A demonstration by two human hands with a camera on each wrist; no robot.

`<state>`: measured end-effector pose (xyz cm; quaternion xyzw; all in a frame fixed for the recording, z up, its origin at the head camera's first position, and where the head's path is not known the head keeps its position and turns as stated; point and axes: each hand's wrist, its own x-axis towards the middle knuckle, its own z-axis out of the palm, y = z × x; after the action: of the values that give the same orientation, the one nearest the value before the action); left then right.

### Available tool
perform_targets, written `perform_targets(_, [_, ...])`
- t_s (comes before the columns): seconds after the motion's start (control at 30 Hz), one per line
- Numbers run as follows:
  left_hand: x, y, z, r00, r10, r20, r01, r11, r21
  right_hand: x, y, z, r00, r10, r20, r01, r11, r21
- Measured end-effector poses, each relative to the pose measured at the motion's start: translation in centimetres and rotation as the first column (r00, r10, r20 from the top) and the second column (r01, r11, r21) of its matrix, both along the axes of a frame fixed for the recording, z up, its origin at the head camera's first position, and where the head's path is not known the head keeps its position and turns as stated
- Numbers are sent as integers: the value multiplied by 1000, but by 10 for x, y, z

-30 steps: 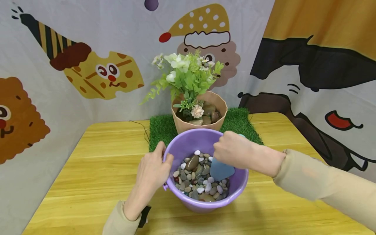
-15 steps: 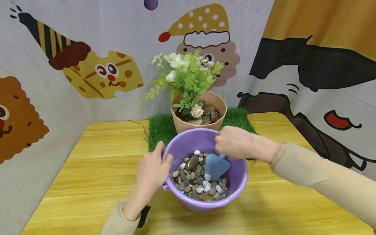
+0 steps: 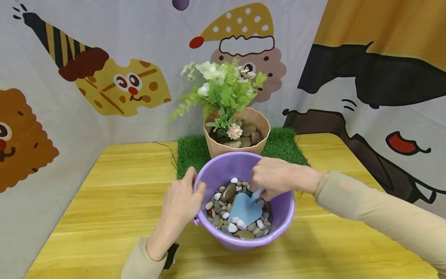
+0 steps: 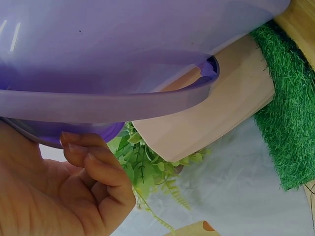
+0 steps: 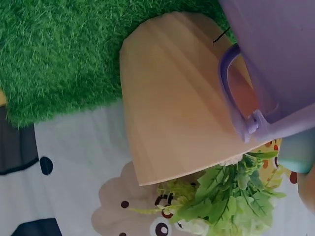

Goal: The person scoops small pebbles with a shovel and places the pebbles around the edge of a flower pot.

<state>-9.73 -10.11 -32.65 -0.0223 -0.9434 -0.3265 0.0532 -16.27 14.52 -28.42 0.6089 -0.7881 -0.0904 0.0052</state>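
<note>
Slanting down among the pebbles, the blue scoop (image 3: 245, 209) was inside the purple bucket (image 3: 228, 164), its blade toward the near side and its handle rising to the right. A few white pebbles (image 3: 239, 223) sat at the blade's near edge; whether any rested on the blade was hard to tell. Around it lay small stones in grey, tan and white, with a larger, glossy brown stone (image 3: 229, 192) near the far left of the pile.

The right hand (image 3: 273, 176) gripped the scoop's handle, fingers curled round it, with the wrist passing over the bucket's right rim. The left hand (image 3: 182, 201) held the bucket's left rim, thumb at the top and fingers bent beneath the edge outside. The bucket's carrying handle (image 4: 108, 105) hung down along its outer wall. Both arms wore beige sleeves (image 3: 376, 205).

Just behind the bucket, a peach planter (image 3: 216, 148) held leafy greenery with white flowers (image 3: 223, 87) and some brown stones (image 3: 249, 130). It stood on a green grass mat (image 3: 189, 155), on a yellow wood-grain table (image 3: 122, 193). Beyond hung a pale cloth (image 3: 139, 23) printed with cartoon figures.
</note>
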Motion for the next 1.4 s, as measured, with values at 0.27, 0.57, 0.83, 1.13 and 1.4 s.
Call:
perform_targets(0.27, [0, 1, 1, 1000, 1, -12, -1, 1000, -6, -1, -5, -5, 995, -2, 103, 8, 998, -61])
perform_targets(0.57, [0, 0, 1, 1000, 1, -17, -1, 1000, 3, 1, -5, -7, 986, -15, 166, 30, 996, -90])
perform_targets(0.83, [1, 0, 1, 1000, -1, 3, 1, 1000, 10, 1, -5, -5, 975, -15, 220, 36, 995, -90])
perform_targets(1.13, [0, 2, 0, 1000, -3, -4, 3, 1000, 15, -2, -4, 0, 948, -39, 315, 60, 997, -55])
perform_targets(1.4, [0, 0, 0, 1000, 2, 1, -2, 1000, 26, -4, 6, 10, 910, -67, 410, 132, 982, -132])
